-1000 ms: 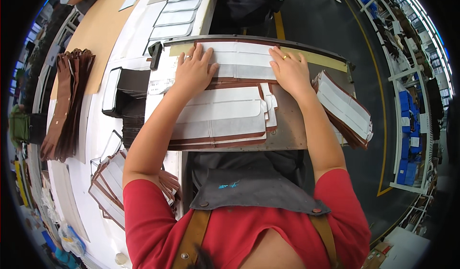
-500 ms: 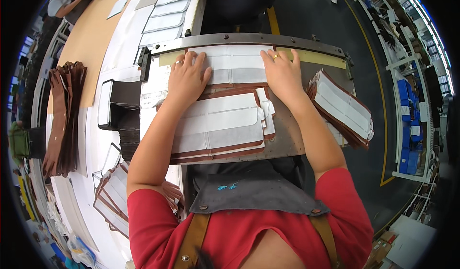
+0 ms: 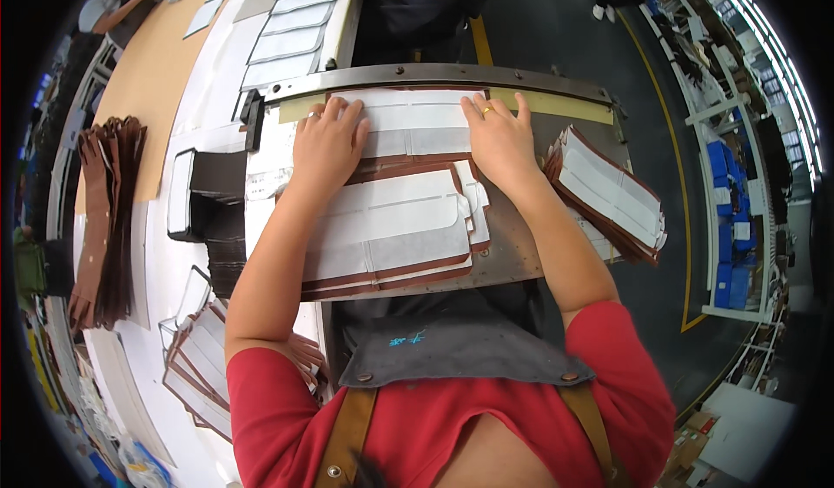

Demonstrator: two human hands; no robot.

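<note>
White and brown, one long panel (image 3: 413, 123) is lying flat near the far edge of the metal table (image 3: 512, 245), just beside the metal bar (image 3: 400, 73). The left hand (image 3: 326, 149) is resting at its left end, the right hand (image 3: 501, 145) at its right end, perhaps for keeping it straight and flat. Their fingers are spreading somewhat apart, clamping nothing; the panel is lying partly beneath the fingertips and between the two hands. Nearer to the body, a stack of similar panels (image 3: 382, 227) is lying between the forearms, probably for easy reach.
</note>
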